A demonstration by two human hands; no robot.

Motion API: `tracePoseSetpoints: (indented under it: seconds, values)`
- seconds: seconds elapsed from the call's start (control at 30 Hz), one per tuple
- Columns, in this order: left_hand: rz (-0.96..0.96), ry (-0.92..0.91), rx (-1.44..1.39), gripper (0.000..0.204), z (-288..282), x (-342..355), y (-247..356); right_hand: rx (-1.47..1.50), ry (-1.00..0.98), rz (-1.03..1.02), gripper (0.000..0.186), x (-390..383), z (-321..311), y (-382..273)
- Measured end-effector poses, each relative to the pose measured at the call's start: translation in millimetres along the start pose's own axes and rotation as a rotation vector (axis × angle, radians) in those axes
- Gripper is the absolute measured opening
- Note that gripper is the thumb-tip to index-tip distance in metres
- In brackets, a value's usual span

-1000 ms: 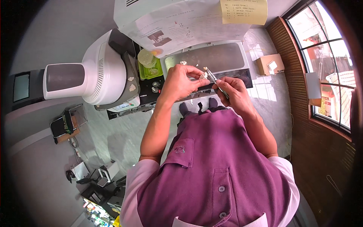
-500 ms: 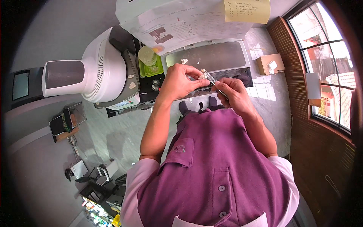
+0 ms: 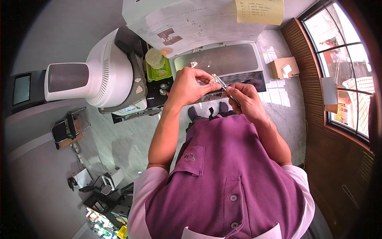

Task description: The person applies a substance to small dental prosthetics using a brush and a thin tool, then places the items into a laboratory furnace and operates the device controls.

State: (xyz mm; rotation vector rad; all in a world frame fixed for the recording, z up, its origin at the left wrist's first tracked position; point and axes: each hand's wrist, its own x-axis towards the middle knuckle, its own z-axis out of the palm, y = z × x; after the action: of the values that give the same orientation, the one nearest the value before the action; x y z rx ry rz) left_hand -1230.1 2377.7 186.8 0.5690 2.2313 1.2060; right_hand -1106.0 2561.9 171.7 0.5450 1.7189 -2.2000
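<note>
Head cam: left hand [image 3: 189, 85] pinching a small white piece [image 3: 213, 80], right hand [image 3: 245, 95] gripping a metal tool [image 3: 221, 83] right by it.
Fingers [image 3: 203, 75] partly block it; white machine [image 3: 113, 75] and green basket [image 3: 152, 76] crowd the left, chunks [image 3: 193, 64] on the grey tray [image 3: 232, 59] beyond.

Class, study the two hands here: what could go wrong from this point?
The small pale piece in the left hand could slip, since only a pinch seems to hold it. The metal tool in the right hand sits so close to the left hand that it might nip skin.
</note>
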Motion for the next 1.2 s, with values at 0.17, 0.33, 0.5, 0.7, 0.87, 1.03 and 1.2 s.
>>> tracePoseSetpoints:
  seconds: [0.17, 0.33, 0.5, 0.7, 0.87, 1.03, 1.2]
  values:
    - [0.034, 0.027, 0.012, 0.042, 0, -1, -2, 0.010, -0.003, -0.006, 0.028, -1, 1, 0]
    - [0.022, 0.019, 0.004, 0.042, 0, -2, -3, 0.007, -0.001, -0.013, 0.029, 0, 2, 2]
    - [0.024, 0.018, -0.003, 0.042, -1, -3, -1, -0.012, 0.001, -0.011, 0.031, -1, 2, 1]
    - [0.027, 0.056, 0.011, 0.043, 1, -4, -5, -0.028, -0.010, 0.003, 0.032, -1, 1, 3]
    - [-0.002, 0.085, 0.030, 0.042, 2, -7, 0, -0.003, -0.022, 0.004, 0.032, 0, 0, 5]
    - [0.028, 0.135, 0.033, 0.036, 5, -7, -6, -0.007, -0.025, -0.001, 0.032, 0, -1, 2]
    - [0.080, 0.182, 0.002, 0.033, 11, -9, -9, -0.033, -0.042, -0.001, 0.031, 0, -3, -1]
